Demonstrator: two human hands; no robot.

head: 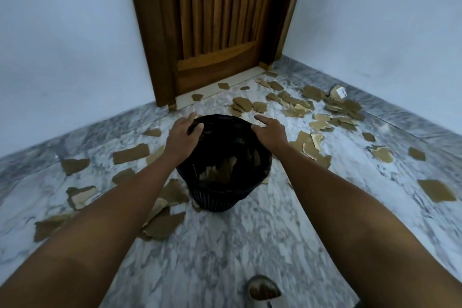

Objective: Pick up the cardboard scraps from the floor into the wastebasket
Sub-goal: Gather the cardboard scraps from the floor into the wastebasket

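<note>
A black wastebasket (212, 197) stands on the marble floor in the middle of the view, with several cardboard scraps (222, 170) inside it. My left hand (181, 134) holds the basket's far left rim, thumb inside and fingers outside. My right hand (271, 130) lies at the far right rim with its thumb touching the edge and its index finger stretched straight out. Brown cardboard scraps lie all around: one piece (131, 154) to the left, a dense cluster (295, 105) beyond the basket to the right, and a lone piece (436, 190) at far right.
A wooden door (217, 32) stands shut straight ahead between pale walls, which meet the floor on both sides. More scraps (162, 225) lie under my left forearm. My foot (262, 287) shows at the bottom edge.
</note>
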